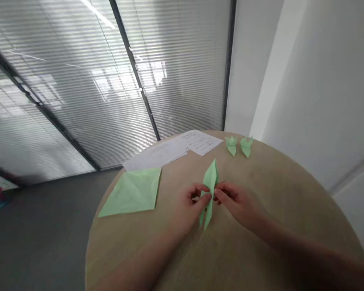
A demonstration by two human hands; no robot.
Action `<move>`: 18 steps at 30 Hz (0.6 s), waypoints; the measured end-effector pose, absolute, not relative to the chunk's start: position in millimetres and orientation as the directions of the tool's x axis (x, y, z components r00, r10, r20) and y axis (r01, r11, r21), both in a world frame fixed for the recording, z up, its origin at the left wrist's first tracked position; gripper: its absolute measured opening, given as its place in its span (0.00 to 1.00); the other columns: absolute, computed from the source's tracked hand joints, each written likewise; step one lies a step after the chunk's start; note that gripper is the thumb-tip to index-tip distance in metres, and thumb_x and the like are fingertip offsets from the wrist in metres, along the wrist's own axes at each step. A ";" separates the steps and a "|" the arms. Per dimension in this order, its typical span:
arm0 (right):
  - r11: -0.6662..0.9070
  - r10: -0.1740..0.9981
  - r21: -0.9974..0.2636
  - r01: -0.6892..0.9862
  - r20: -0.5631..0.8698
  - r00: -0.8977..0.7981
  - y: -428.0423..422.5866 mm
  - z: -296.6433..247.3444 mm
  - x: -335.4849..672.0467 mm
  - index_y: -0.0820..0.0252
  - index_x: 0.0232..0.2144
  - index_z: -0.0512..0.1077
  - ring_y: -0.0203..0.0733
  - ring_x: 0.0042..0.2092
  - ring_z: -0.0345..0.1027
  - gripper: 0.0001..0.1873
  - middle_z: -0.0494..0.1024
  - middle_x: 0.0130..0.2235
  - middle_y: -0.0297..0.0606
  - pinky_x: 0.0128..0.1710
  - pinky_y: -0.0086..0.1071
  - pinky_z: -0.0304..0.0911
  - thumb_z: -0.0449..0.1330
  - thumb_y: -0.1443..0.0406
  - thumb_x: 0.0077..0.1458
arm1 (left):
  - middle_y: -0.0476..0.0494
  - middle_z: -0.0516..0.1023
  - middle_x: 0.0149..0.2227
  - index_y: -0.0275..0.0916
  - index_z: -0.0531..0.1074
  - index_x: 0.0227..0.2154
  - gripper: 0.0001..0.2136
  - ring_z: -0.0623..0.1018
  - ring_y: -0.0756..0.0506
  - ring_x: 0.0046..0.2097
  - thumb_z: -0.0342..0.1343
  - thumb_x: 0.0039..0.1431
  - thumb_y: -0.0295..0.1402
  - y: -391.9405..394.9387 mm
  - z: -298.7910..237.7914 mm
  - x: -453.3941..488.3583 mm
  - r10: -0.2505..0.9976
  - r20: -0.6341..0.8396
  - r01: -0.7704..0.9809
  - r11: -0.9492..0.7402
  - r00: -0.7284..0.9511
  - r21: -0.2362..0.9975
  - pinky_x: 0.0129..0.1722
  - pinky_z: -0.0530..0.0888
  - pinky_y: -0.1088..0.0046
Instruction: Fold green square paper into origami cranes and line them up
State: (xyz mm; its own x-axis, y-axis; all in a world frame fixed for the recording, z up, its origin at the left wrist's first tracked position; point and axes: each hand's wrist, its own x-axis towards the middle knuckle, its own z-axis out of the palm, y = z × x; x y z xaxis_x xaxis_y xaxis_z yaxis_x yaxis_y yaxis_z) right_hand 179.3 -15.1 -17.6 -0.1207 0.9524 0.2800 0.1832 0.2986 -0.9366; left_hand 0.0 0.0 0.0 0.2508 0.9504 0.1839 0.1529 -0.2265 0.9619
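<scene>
Head view: folded green paper [211,174], one piece, between the two hands, above the worktop [273,178]. Left hand [190,205]: pinching its left side, thumb uppermost. Right hand [237,203]: thumb and forefinger apparently pinching its right edge. Handling, as judged: layers best matched along the centre line, then creased with light, even pressure. Appearance: pale, narrow, pointed away from the hands; two separate points nearer the wearer.
</scene>
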 end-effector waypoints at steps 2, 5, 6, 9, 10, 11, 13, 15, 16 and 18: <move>0.285 0.956 -0.946 0.152 0.269 -0.117 -14.6 -17.7 177.3 0.56 0.33 0.73 0.42 0.32 0.72 0.12 0.77 0.30 0.36 0.32 0.34 0.69 0.61 0.54 0.58 | 0.50 0.69 0.27 0.37 0.76 0.33 0.09 0.68 0.50 0.30 0.62 0.55 0.38 -1.3 0.1 1.4 0.949 0.182 0.180 -0.232 0.258 0.956 0.26 0.65 0.78; 0.255 0.962 -0.965 0.057 0.248 -0.114 -13.9 -17.6 174.1 0.56 0.33 0.71 0.41 0.32 0.72 0.11 0.76 0.29 0.34 0.33 0.34 0.70 0.62 0.55 0.57 | 0.49 0.72 0.28 0.37 0.74 0.32 0.08 0.71 0.50 0.30 0.62 0.54 0.37 -2.6 0.3 2.7 0.952 0.181 0.153 -0.223 0.248 0.963 0.26 0.66 0.77; 0.243 0.964 -0.970 0.012 0.240 -0.113 -13.7 -17.5 173.0 0.56 0.34 0.71 0.41 0.32 0.72 0.11 0.76 0.29 0.34 0.33 0.35 0.71 0.62 0.55 0.57 | 0.49 0.73 0.28 0.38 0.73 0.32 0.08 0.72 0.50 0.30 0.62 0.55 0.36 -2.6 0.3 2.8 0.954 0.182 0.123 -0.216 0.240 0.969 0.27 0.67 0.77; 0.225 0.968 -0.969 -0.098 0.234 -0.092 -12.1 -17.3 170.0 0.55 0.35 0.68 0.40 0.32 0.73 0.12 0.76 0.30 0.33 0.34 0.35 0.71 0.64 0.56 0.55 | 0.51 0.76 0.27 0.40 0.67 0.36 0.12 0.74 0.50 0.28 0.63 0.54 0.36 -1.2 0.3 2.5 0.961 0.153 -0.023 -0.152 0.229 0.988 0.26 0.68 0.77; 0.220 0.970 -0.967 -0.129 0.231 -0.079 -11.2 -17.4 169.3 0.55 0.35 0.67 0.40 0.32 0.74 0.13 0.77 0.30 0.32 0.34 0.35 0.72 0.65 0.57 0.53 | 0.52 0.77 0.27 0.41 0.66 0.38 0.14 0.75 0.50 0.26 0.64 0.53 0.37 -0.3 0.4 2.2 0.963 0.128 -0.064 -0.115 0.238 0.991 0.26 0.67 0.77; 0.212 0.972 -0.965 -0.157 0.224 -0.064 -10.1 -17.5 168.9 0.54 0.36 0.65 0.40 0.32 0.74 0.15 0.77 0.29 0.31 0.34 0.35 0.72 0.66 0.57 0.52 | 0.52 0.77 0.26 0.40 0.66 0.40 0.17 0.75 0.50 0.25 0.65 0.52 0.38 0.8 0.7 1.9 0.962 0.092 -0.090 -0.070 0.257 0.993 0.25 0.68 0.77; 0.184 0.980 -0.962 -0.202 0.195 -0.035 -8.1 -17.4 169.1 0.53 0.37 0.62 0.41 0.30 0.74 0.19 0.76 0.28 0.28 0.33 0.36 0.72 0.68 0.57 0.50 | 0.51 0.78 0.25 0.38 0.69 0.42 0.19 0.76 0.49 0.25 0.67 0.51 0.41 3.1 1.5 0.8 0.950 0.004 -0.090 0.025 0.311 0.996 0.26 0.70 0.76; 0.144 0.988 -0.964 -0.224 0.152 -0.021 -6.6 -16.6 170.3 0.52 0.40 0.61 0.41 0.29 0.75 0.23 0.76 0.27 0.26 0.32 0.37 0.72 0.69 0.57 0.48 | 0.47 0.79 0.26 0.36 0.73 0.38 0.18 0.78 0.48 0.27 0.66 0.51 0.44 5.2 1.8 -0.4 0.932 -0.074 -0.045 0.096 0.356 0.994 0.27 0.73 0.74; 0.117 0.992 -0.966 -0.230 0.126 -0.024 -6.2 -15.9 171.1 0.52 0.42 0.61 0.42 0.29 0.75 0.25 0.76 0.27 0.27 0.32 0.37 0.72 0.70 0.57 0.47 | 0.46 0.80 0.27 0.35 0.74 0.35 0.17 0.78 0.48 0.27 0.66 0.51 0.44 6.0 1.5 -0.9 0.928 -0.097 -0.022 0.113 0.360 0.993 0.28 0.74 0.73; 0.035 0.995 -0.970 -0.239 0.055 -0.077 -6.1 -14.0 172.5 0.54 0.45 0.64 0.43 0.31 0.76 0.27 0.79 0.30 0.30 0.32 0.37 0.73 0.71 0.55 0.46 | 0.45 0.80 0.26 0.35 0.75 0.30 0.16 0.78 0.48 0.26 0.66 0.51 0.44 7.6 0.1 -1.6 0.936 -0.112 0.004 0.117 0.335 0.993 0.28 0.74 0.74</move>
